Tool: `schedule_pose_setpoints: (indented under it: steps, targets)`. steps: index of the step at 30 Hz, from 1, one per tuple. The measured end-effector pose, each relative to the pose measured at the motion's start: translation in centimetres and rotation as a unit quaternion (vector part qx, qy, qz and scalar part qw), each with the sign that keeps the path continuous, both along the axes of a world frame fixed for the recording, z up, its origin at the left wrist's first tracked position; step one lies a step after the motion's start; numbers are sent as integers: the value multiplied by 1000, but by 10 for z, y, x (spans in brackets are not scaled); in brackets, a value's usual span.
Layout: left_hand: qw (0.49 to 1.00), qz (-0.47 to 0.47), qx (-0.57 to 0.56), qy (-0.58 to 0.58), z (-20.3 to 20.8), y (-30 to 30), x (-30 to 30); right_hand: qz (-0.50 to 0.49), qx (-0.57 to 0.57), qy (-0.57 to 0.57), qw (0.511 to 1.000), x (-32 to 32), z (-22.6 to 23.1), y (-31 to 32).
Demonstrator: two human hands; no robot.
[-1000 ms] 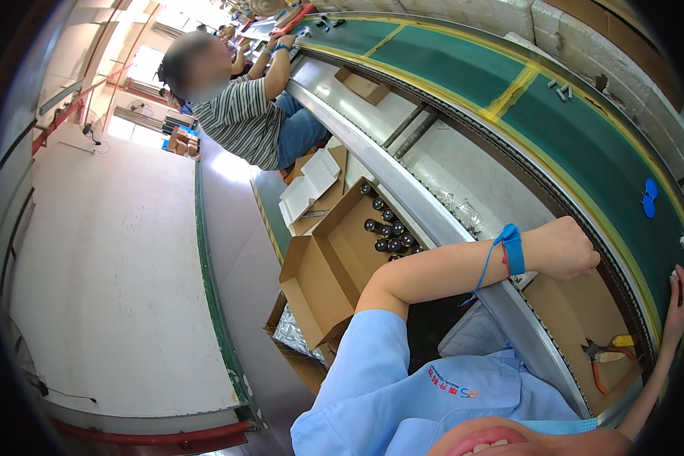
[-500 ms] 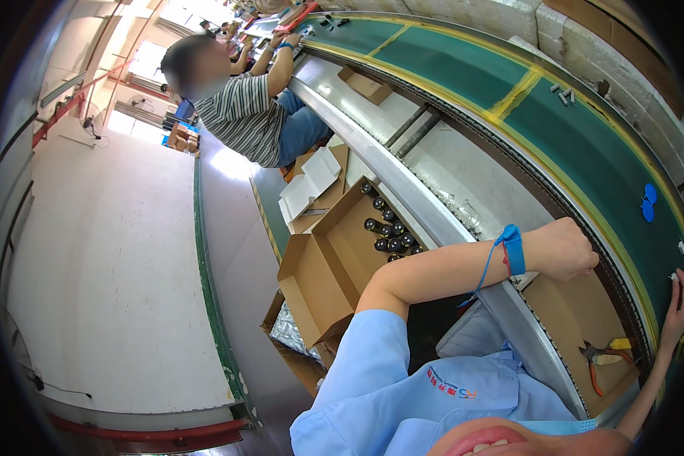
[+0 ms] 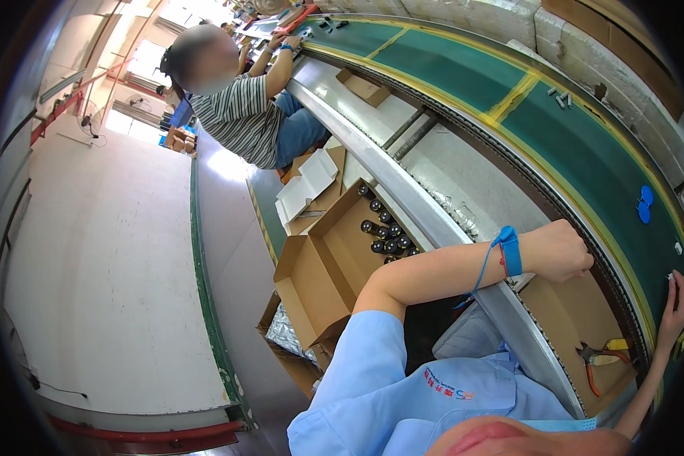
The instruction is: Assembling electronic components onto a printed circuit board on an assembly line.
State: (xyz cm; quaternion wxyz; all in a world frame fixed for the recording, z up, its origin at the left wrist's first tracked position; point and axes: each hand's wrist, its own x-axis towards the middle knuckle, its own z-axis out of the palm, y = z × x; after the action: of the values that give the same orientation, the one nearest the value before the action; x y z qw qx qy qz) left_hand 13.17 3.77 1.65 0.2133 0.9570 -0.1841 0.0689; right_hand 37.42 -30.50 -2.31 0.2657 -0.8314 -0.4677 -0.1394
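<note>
Holding black cylinders, a carton stands open, left hand curled, right hand pinching white piece.

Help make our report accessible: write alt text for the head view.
The person's right hand appears to pinch a small white piece over a green surface; the left hand, near its edge, wears a blue wristband. An open cardboard box holds black cylinders; a co-worker sits beyond.
</note>
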Motion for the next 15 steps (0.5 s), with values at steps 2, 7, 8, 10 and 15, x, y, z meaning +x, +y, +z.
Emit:
schedule_pose_setpoints:
  steps: [2,7,8,10,15]
  targets:
    - [1000,0,1,4,1,0,0,10,-2,-11,1000,0,1,0]
    - [1000,2,8,15,0,0,1,14,-9,-1,1000,-1,5,2]
    - [1000,5,2,27,-1,0,1,15,-10,1,1000,-2,6,2]
    - [999,9,-2,37,-1,0,1,17,-11,6,1000,-4,7,4]
    - [999,11,1,48,0,-1,1,20,-14,17,1000,-8,11,5]
